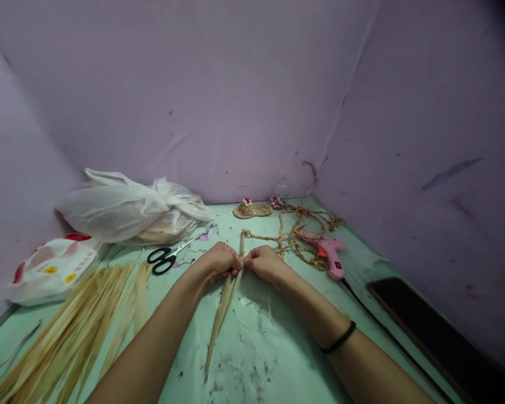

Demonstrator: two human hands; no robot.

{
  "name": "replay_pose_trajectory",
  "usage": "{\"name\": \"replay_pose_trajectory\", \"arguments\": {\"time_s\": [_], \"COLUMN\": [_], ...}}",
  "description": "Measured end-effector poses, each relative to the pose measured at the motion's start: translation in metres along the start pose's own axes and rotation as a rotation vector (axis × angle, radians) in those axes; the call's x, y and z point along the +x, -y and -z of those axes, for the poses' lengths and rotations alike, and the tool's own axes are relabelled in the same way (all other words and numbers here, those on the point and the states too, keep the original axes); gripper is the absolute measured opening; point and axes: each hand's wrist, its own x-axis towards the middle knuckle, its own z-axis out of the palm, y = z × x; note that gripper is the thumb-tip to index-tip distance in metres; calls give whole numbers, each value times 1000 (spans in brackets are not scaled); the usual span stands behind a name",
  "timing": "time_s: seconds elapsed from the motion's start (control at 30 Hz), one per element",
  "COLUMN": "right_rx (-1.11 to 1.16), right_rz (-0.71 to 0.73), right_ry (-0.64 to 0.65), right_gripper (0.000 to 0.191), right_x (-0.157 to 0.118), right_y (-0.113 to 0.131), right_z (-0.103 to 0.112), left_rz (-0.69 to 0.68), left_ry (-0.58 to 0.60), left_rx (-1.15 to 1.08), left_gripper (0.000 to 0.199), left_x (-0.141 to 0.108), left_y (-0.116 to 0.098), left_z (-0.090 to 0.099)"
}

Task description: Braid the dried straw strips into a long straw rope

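Note:
My left hand (223,261) and my right hand (264,262) meet at the middle of the table, fingers pinched on a braided straw cord (243,242). From between them the finished braid runs away from me, then bends right toward a tangled coil of the same cord (309,227). Below my fingers, loose straw strips (221,317) hang toward me and lie on the table. The fingertips hide the exact point where braid and strips join. A dark band circles my right wrist.
Left lie a pile of straw strips (73,331), black-handled scissors (163,259), a tied white plastic bag (130,210) and a white packet (56,269). A small woven slipper (255,210) sits at the back. Right are a pink glue gun (331,255), its cord and a dark phone-like slab (425,331).

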Motion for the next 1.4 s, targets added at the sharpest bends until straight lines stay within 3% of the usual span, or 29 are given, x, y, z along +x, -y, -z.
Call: {"name": "replay_pose_trajectory", "arguments": {"time_s": [0.17,0.47,0.73,0.87,1.0,1.17,1.27,1.4], "right_rx": [177,299,477,510,551,584,529,317], "right_rz": [2,70,0,7,26,60,74,199], "right_ry": [-16,42,54,86,168,193,225,216], "right_gripper": [7,8,7,6,10,9,8,7], "right_x": [-1,-2,-5,-4,-5,-5,-4,2], "right_y": [-12,-15,-12,-13,-13,-15,-16,-22], "right_z": [-6,-6,-6,-3,4,7,8,9], "left_rz": [33,111,-25,35,94,118,155,150], "left_ry": [-80,-95,-415,-215,-279,99,153,44], "left_rx": [134,268,487,437,39,-427,-444,-218], "left_gripper": [6,7,10,9,10,14,13,9], "left_x": [-12,-29,-32,-36,-31,-12,-6,-10], "left_y": [-15,-29,-31,-39,-38,-17,-9,-12], "left_z": [-6,-6,-39,-21,-5,-10,-11,-12]}}
